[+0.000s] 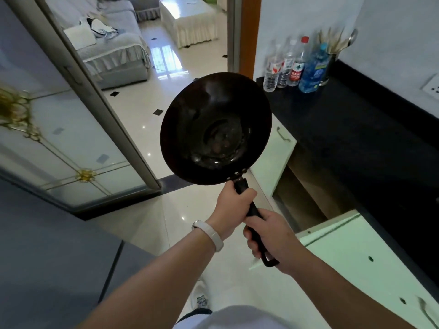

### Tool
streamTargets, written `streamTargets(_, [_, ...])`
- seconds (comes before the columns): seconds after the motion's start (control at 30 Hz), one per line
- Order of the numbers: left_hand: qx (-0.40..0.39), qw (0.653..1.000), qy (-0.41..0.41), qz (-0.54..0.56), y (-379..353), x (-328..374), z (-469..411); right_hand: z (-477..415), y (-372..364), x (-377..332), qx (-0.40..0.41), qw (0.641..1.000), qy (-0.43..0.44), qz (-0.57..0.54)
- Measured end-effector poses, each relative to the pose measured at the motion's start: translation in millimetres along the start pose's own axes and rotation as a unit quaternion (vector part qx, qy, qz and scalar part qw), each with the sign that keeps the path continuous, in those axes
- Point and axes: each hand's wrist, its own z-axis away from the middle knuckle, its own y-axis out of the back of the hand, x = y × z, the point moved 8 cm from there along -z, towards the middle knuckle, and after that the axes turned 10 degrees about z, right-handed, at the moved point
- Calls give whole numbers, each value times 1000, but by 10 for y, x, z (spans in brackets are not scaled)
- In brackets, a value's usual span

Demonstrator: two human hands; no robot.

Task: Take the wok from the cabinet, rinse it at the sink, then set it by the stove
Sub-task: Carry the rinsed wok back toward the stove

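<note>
A black wok (215, 128) with a dark, stained inside is held up in the air in front of me, its bowl tilted toward the camera. Its long black handle (253, 213) runs down toward me. My left hand (231, 206), with a white band on the wrist, grips the handle close to the bowl. My right hand (269, 236) grips the handle lower down, near the loop at its end. The cabinet (306, 198) under the counter stands open at the right, its white door (356, 255) swung out beside my right arm.
A black countertop (356, 129) runs along the right wall, with several bottles (294, 65) and a utensil holder (332, 60) at its far end. A glass sliding door (71, 129) stands at the left. The doorway ahead opens to a living room with a sofa (114, 55).
</note>
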Motion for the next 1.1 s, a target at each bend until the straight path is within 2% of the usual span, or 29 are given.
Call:
streamTargets(0.2, [-37,999,1,-30,677,292,-507,-528,-618,-378,33,999,1,-22])
streamTargets(0.4, [-93,995,16,-29,617,422,-890,-805,-566,-578,70,997,-4,-39])
streamTargets(0.8, [-209,969,47,-123,-651,580,-1959,-1581,536,-616,171,971,-15,-164])
streamTargets(1.1, [-287,928,75,-226,-1861,561,-2506,-1853,1560,-591,250,937,-26,-241])
